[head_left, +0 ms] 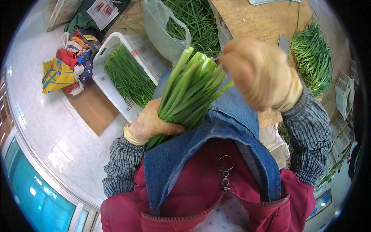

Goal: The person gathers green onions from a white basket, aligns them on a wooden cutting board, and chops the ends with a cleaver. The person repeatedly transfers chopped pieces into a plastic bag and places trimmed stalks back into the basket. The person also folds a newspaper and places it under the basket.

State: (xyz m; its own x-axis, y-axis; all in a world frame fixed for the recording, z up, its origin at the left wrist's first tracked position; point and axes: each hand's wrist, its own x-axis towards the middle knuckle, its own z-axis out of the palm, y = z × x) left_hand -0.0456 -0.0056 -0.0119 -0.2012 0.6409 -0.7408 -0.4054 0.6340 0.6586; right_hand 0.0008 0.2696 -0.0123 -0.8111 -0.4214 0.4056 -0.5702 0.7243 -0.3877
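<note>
My left hand (148, 123), in a thin pale glove, is closed around a bunch of green chives (189, 94). The bunch tilts up in front of my chest, its pale cut ends at the top and the darker leaves below my grip. To the right of those ends is my gloved right hand (262, 73), raised and smeared by motion. Its fingers are too blurred to show whether they hold anything. Behind the bunch, a clear plastic bag (162, 23) holds loose green stalks (197, 23).
A white plastic basket (112, 36) of chives (127, 75) stands at left, beside cardboard (92, 110) and a heap of cloths and bags (71, 65). On the wooden board (262, 19) at right lie a pile of greens (312, 54) and a flat grey piece (284, 43).
</note>
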